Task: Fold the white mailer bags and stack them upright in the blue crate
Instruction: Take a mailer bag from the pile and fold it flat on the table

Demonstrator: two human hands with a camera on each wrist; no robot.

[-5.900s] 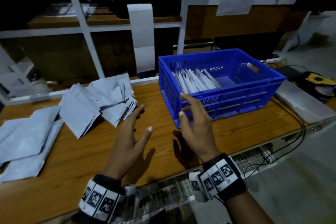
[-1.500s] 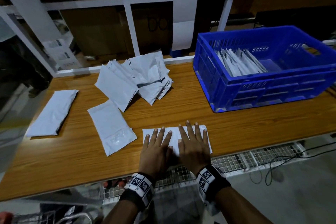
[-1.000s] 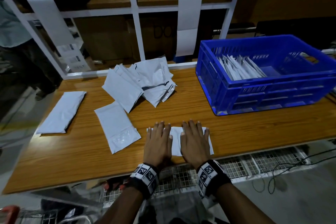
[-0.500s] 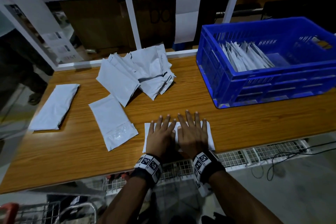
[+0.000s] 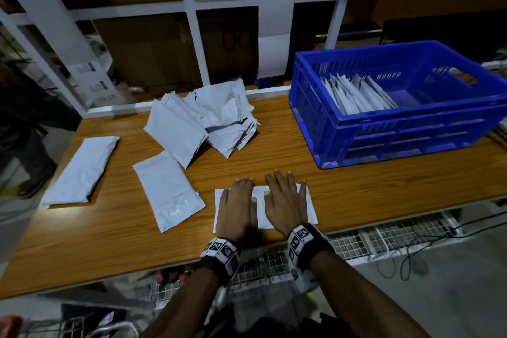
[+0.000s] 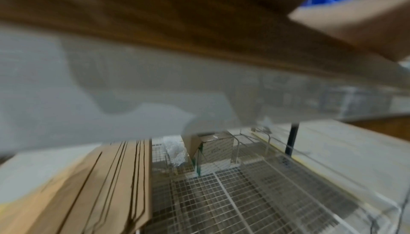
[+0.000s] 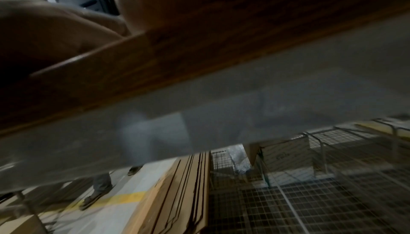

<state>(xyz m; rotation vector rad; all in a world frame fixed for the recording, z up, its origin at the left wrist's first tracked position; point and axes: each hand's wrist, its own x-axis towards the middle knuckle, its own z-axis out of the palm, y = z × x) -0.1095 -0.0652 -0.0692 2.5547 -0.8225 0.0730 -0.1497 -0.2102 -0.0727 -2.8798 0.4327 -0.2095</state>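
A folded white mailer bag [image 5: 261, 207] lies flat near the front edge of the wooden table [image 5: 356, 186]. My left hand [image 5: 238, 208] and right hand [image 5: 285, 200] both press down on it side by side, palms flat and fingers straight. The blue crate [image 5: 397, 129] stands at the back right with several folded bags [image 5: 354, 93] standing on edge in its left part. A loose heap of unfolded bags [image 5: 203, 121] lies at the back middle. Both wrist views are blurred and show only the table's underside and the floor below.
One flat bag [image 5: 167, 189] lies left of my hands and another [image 5: 82, 170] near the table's left end. A white shelf frame [image 5: 189, 19] with hanging paper strips rises behind the table. A wire mesh shelf [image 5: 384, 236] sits under the front edge. Cables trail at the right.
My hands stay flat on the folded bag, the left a little further from the right. Only the head camera has shifted slightly.
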